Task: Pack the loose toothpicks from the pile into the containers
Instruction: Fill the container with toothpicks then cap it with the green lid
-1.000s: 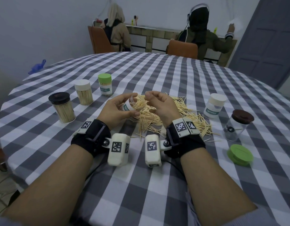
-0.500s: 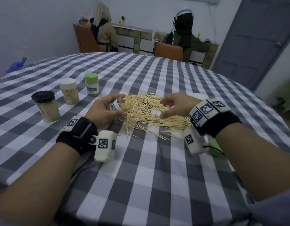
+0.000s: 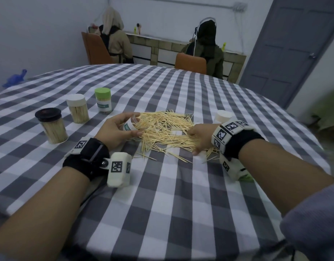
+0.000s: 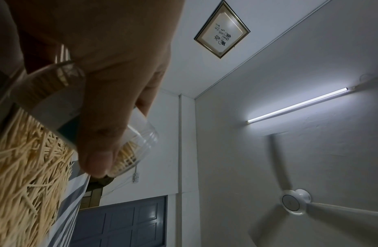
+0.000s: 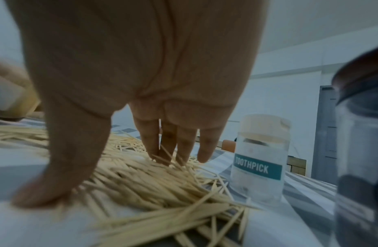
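A pile of loose toothpicks (image 3: 166,130) (image 5: 128,180) lies in the middle of the checked table (image 3: 181,194). My left hand (image 3: 121,129) (image 4: 112,93) grips a clear labelled container (image 3: 131,125) (image 4: 133,143), tipped on its side with its open mouth at the pile's left edge; some toothpicks are inside. My right hand (image 3: 199,139) (image 5: 141,103) rests with straight fingers spread on the pile's right side, thumb on the cloth.
Three filled, capped containers stand at the left: black-lidded (image 3: 51,127), white-lidded (image 3: 77,108), green-lidded (image 3: 103,100). A white-capped "TOOTHPICK" container (image 5: 259,157) (image 3: 223,116) and a dark-lidded jar (image 5: 361,150) stand right of the pile. Two people sit beyond the table.
My right hand moved right from beside the container and came down flat on the pile's right side. The left hand kept holding the tipped container. The head view swung to the right.
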